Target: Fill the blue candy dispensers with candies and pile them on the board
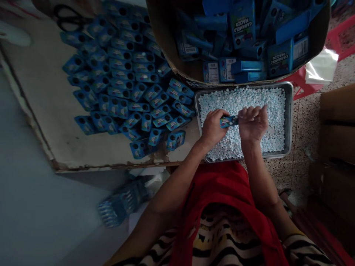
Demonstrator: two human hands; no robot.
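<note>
My left hand (214,127) is closed around a small blue candy box (228,121), held nearly flat above the tray with its holed end facing right. Beside that end, my right hand (253,123) is cupped, palm up, fingers curled in. Whatever lies in its fingers is too small and dim to make out. Under both hands is a metal tray (290,122) full of small white and pale blue candies (222,147). To the left, many similar blue boxes (119,94) stand packed together on the table, dark round holes showing on top.
A large cardboard carton (163,48) of blue boxes stands behind the tray. Black-handled scissors (69,18) lie at the far left of the table (33,92). Brown cartons (337,144) are stacked at right, near a red plastic piece (310,88) with clear film (323,68).
</note>
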